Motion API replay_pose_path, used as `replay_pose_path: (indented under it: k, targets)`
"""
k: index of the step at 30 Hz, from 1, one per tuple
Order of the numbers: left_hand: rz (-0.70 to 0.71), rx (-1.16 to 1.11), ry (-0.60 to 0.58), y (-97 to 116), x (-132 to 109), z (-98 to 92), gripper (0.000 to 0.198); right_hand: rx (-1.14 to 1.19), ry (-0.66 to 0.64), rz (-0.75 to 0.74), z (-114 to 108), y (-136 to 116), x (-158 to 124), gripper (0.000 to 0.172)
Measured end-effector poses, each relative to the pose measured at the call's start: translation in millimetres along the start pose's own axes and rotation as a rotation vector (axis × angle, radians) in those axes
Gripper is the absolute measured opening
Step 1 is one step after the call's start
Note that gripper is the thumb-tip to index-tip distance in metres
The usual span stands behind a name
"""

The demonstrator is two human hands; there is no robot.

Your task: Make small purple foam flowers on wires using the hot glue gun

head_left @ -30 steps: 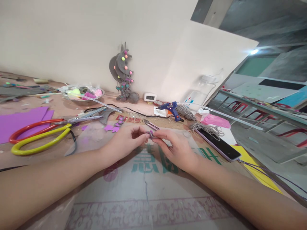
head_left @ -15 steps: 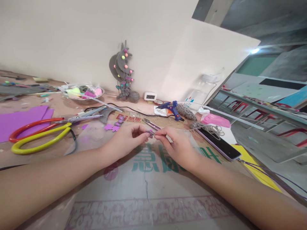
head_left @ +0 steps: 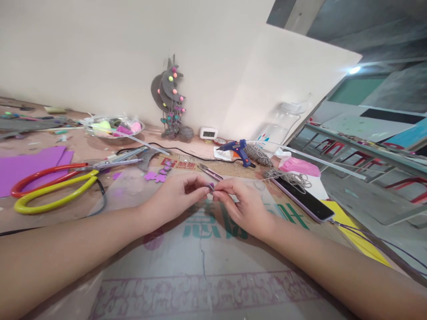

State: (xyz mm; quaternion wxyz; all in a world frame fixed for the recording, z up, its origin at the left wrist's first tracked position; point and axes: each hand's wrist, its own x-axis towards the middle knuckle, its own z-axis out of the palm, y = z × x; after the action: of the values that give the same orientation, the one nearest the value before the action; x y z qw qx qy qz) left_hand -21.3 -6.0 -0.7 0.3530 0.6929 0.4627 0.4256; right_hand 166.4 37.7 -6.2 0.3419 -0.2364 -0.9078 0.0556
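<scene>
A small purple-and-grey piece [head_left: 210,186], which looks like felt, is pinched between the thumb and fingers of my left hand [head_left: 182,195]. My right hand [head_left: 242,205] closes its thumb and forefinger on the right edge of the same piece. Fingertips cover much of it, so its full shape is hidden. Just beyond the fingers lies a slim pointed metal tool [head_left: 209,172], perhaps tweezers. Several purple flower-shaped cutouts [head_left: 156,176] rest to the left of it on the plastic-covered board [head_left: 160,266].
Red-and-yellow-handled scissors [head_left: 63,184] and purple sheets [head_left: 31,169] lie left. Behind are a bowl [head_left: 115,138], a grey moon ornament [head_left: 168,98], a small clock [head_left: 208,133] and a blue glue gun [head_left: 242,152]. A phone [head_left: 303,200] and grey yarn [head_left: 292,180] lie right.
The fingertips of my two hands have come closer together at the small piece. It has turned slightly, and its grey edge shows more between the fingers.
</scene>
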Motion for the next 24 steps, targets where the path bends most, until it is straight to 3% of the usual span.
replay_pose_path:
  k: [7,13,24]
  targets:
    - [0.024,0.043,-0.011,-0.6,-0.4,0.6,0.014,0.046,-0.031,0.110,-1.6,-2.6,0.4,0.006]
    - [0.034,0.076,-0.026,-0.4,-1.3,1.4,0.017,0.353,-0.057,0.322,-0.3,-7.8,4.3,0.008]
    - [0.032,0.062,-0.052,4.0,-2.7,-0.3,0.018,0.656,-0.055,0.488,5.6,-11.5,9.6,0.012]
